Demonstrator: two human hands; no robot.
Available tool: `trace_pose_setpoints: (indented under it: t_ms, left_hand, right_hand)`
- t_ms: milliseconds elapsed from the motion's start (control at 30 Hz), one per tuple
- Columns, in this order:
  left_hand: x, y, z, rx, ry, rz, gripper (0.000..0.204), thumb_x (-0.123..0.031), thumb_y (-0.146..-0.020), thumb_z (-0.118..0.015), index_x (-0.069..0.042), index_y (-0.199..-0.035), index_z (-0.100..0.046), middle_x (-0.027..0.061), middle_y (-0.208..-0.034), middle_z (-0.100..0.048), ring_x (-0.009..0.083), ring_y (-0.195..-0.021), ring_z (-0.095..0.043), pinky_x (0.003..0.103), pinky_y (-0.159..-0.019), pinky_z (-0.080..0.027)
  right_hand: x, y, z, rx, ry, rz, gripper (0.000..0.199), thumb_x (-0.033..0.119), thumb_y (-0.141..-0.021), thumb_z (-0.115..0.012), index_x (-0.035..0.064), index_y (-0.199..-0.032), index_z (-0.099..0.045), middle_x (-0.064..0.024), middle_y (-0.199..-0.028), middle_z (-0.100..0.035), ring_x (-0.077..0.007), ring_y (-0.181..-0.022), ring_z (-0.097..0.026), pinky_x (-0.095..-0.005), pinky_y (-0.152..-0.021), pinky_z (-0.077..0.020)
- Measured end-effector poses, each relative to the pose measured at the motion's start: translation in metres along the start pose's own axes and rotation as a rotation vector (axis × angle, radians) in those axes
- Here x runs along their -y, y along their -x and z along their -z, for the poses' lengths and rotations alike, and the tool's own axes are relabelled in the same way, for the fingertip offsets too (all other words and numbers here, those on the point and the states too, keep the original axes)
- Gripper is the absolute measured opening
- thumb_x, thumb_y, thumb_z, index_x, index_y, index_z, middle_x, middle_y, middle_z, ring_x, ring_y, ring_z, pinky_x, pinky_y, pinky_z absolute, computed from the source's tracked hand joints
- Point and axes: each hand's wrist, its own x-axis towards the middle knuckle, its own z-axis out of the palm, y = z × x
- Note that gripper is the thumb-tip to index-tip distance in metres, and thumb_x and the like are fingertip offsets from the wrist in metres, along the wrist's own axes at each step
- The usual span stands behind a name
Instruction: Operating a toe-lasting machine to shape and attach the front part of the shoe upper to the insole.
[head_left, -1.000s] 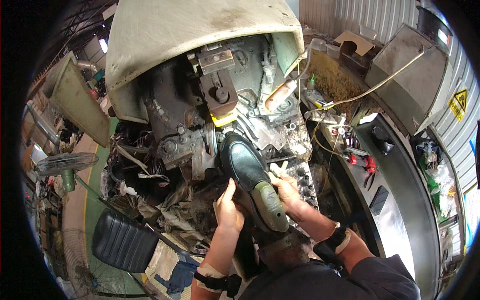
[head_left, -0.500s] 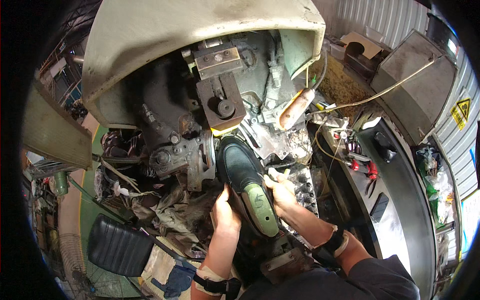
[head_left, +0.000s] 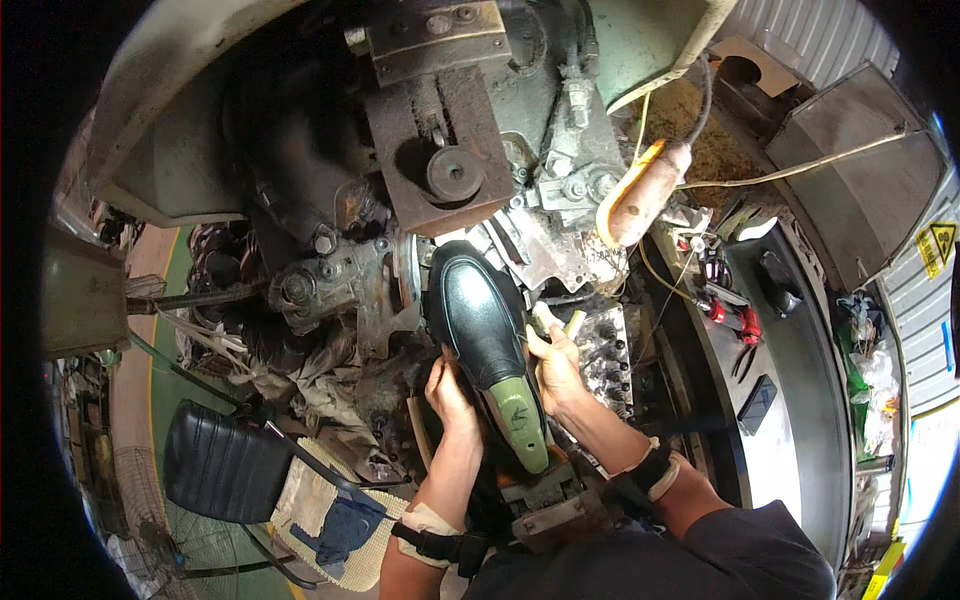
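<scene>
A black leather shoe upper [head_left: 468,310] sits stretched over a green shoe last [head_left: 518,422], its toe pointing away from me under the machine's block. My left hand [head_left: 452,398] grips the left side of the shoe, with some fingers hidden beside it. On the opposite side my right hand [head_left: 558,370] holds the edge, closed around it, and pale coverings show on its fingertips. The toe lies just below a rusty metal block [head_left: 445,150] with a round knob on the machine.
A lit lamp [head_left: 640,200] hangs right of the block. Red-handled pincers [head_left: 735,325] and a dark phone-like slab [head_left: 758,403] rest on the right-hand bench [head_left: 775,460]. A black-backed chair [head_left: 222,462] stands at left. Crumpled cloth [head_left: 325,400] lies beside the machine.
The view has shifted closer to the machine. The shoe has turned slightly, its sole edge less visible on the left, and both hands still hold its sides.
</scene>
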Motion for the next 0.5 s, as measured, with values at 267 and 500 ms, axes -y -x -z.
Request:
trace_pose_setpoints:
  t_ms: [267,500]
  left_hand:
    - [-0.005,0.007,-0.012,-0.028,0.068,-0.005,0.032,-0.030,-0.097,-0.067,0.002,-0.095,-0.072,0.0048,-0.088,-0.070,0.0131,-0.075,-0.062,0.028,-0.069,-0.050]
    - [-0.014,0.008,-0.015,-0.016,0.128,0.094,0.033,-0.031,-0.098,-0.065,0.001,-0.093,-0.070,0.0041,-0.086,-0.068,0.0140,-0.074,-0.062,0.029,-0.069,-0.051]
  right_hand:
    - [0.004,0.004,-0.013,0.025,-0.186,-0.004,0.082,0.000,-0.093,-0.066,0.0154,-0.156,-0.017,-0.0163,-0.113,-0.066,-0.0190,-0.091,-0.069,-0.0335,-0.075,-0.0595]
    - [0.005,0.007,-0.014,-0.055,-0.228,-0.149,0.065,0.006,-0.092,-0.070,0.0139,-0.147,-0.035,-0.0100,-0.093,-0.069,-0.0137,-0.068,-0.068,-0.0279,-0.053,-0.0573]
